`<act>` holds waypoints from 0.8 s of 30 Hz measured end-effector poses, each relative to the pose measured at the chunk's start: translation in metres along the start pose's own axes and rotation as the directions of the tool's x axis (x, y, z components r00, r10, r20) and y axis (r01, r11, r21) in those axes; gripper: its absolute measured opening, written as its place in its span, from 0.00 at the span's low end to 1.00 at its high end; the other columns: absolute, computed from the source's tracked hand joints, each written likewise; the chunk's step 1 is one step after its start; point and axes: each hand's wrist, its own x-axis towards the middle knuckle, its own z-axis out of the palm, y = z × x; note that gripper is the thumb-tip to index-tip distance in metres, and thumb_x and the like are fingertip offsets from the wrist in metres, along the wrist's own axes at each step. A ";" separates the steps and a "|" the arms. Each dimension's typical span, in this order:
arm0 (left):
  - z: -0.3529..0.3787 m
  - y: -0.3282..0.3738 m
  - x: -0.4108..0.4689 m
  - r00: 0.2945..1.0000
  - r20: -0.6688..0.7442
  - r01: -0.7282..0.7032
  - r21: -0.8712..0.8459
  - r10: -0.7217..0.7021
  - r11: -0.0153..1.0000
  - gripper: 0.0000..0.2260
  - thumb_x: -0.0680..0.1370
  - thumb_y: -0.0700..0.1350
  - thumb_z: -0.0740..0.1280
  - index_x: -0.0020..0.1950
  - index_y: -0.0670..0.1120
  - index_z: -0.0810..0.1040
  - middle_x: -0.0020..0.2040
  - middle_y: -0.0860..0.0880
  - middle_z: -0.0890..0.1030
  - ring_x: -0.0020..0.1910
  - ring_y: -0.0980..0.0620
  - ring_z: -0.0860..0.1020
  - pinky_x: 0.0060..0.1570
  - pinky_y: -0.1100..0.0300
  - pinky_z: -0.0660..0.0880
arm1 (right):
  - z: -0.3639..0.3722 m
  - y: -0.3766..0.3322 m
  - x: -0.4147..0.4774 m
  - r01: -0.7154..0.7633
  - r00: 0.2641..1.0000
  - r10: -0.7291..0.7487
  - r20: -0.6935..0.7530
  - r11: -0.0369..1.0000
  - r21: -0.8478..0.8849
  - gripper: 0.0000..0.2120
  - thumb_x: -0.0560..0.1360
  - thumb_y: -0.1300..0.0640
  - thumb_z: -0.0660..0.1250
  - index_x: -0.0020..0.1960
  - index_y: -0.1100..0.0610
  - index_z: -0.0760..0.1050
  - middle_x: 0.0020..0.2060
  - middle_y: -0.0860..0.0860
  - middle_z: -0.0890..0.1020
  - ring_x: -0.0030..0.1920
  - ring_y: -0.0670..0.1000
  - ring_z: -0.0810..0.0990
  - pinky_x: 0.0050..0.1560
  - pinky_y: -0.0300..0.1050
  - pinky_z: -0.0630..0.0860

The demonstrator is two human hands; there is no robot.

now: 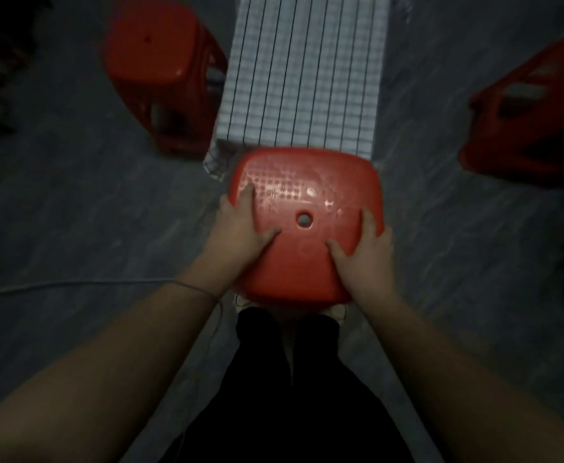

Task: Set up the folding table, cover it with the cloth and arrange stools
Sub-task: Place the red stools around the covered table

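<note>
Left stool: a red plastic left stool stands on the grey floor just beside the long left edge of the cloth, likely already set as a seat for that side.
Cable: a thin grey cable runs across the floor towards the left wrist; I cannot tell its purpose.
Left hand: the left hand holds the seat's left rim, thumb and forefinger spread on top, the other fingers apparently wrapped over the edge.
Middle stool: the middle stool sits at the near short end of the table, its far edge overlapping the cloth's end in this view; a two-sided hold probably keeps it square while it is positioned.
Cloth: the checked cloth covers the table fully, so the table itself is unseen.
Right hand: the right hand mirrors the left, clasping the right rim.
Right stool: a red right stool stands somewhat apart from the cloth's right edge.
Writing: a small embossed mark shows among the seat's dots, unreadable.
</note>
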 end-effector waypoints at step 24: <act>0.128 -0.121 0.157 0.989 0.151 -0.032 0.191 0.003 0.981 0.36 0.78 0.53 0.67 0.81 0.53 0.50 0.80 0.39 0.50 0.76 0.37 0.58 0.72 0.43 0.61 | 0.199 0.068 0.127 -0.036 0.993 0.061 0.098 0.971 -0.236 0.37 0.77 0.46 0.66 0.80 0.50 0.52 0.74 0.62 0.60 0.71 0.63 0.66 0.70 0.60 0.67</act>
